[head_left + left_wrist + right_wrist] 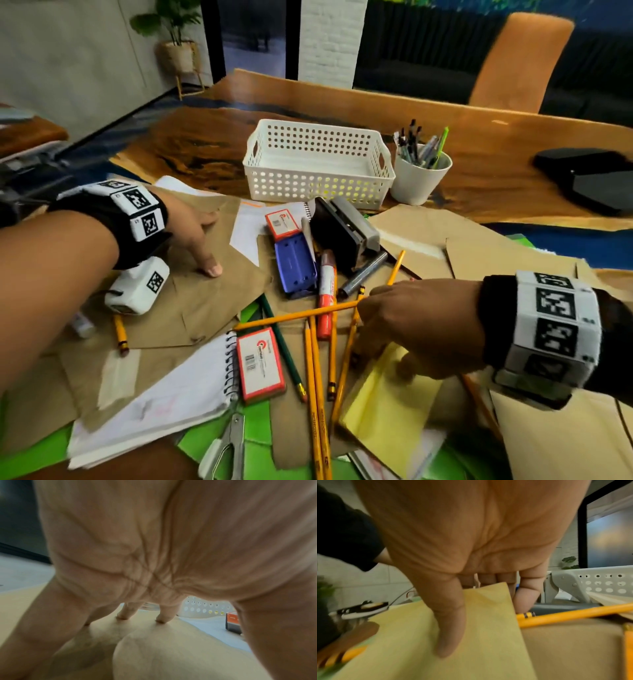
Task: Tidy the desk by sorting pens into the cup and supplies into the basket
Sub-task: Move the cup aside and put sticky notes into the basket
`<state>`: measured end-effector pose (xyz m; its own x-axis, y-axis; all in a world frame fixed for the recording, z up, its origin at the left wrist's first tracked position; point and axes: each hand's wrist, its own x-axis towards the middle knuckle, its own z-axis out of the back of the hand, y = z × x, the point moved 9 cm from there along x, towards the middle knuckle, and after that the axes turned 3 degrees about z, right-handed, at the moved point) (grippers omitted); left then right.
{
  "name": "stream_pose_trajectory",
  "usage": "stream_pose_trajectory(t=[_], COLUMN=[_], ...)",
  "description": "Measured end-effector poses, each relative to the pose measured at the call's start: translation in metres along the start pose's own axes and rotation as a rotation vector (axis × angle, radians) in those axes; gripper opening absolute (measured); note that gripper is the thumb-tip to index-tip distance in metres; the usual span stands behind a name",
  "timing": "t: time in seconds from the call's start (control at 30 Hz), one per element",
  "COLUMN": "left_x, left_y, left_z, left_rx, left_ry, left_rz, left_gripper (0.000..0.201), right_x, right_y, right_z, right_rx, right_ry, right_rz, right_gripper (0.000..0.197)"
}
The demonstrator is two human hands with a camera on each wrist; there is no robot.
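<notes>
My left hand [197, 240] presses spread, straight fingers on a brown envelope [212, 301]; its fingertips [161, 618] touch the paper. My right hand [394, 318] is low over the crossed yellow pencils [315, 377]. Its thumb [448, 628] lies on a yellow notepad [402, 642] and its fingers curl behind the pad's raised edge. A pencil [573, 614] lies just past the little finger. The white basket [318, 185] stands behind the clutter. The white cup [416, 181] beside it holds several pens [418, 147].
A red marker [327, 301], a grey marker [364, 272], a purple punch [294, 263], a black punch [346, 226], two staple boxes [282, 222] [260, 363], scissors [226, 445] and a spiral notebook [154, 401] lie among envelopes. A black object [589, 178] sits far right.
</notes>
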<state>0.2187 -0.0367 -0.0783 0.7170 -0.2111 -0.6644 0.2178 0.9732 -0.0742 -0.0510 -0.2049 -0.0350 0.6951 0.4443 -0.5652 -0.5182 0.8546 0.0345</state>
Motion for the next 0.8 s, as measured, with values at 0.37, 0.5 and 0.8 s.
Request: stream_pose_trajectory(t=[0.37,0.5,0.8], left_x=[-0.002,-0.006,-0.013], left_y=[0.005,0.004,-0.002], left_z=[0.006,0.007,0.013], left_rx=[0.101,0.140,0.245], left_ry=[-0.007,-0.006,-0.052], left_rz=[0.034,0.063,0.028], left_gripper=[0.154,0.147,0.140], right_x=[-0.043,-0.039,0.069], right_y=[-0.083,-0.149,-0.274], right_z=[0.132,0.191,0.189], right_rx=[0.295,0.292,0.193], right_ry=[-0.330,-0.687,-0.597], right_rz=[-0.244,-0.405,-0.739], right_gripper=[0.020,0.038,0.053])
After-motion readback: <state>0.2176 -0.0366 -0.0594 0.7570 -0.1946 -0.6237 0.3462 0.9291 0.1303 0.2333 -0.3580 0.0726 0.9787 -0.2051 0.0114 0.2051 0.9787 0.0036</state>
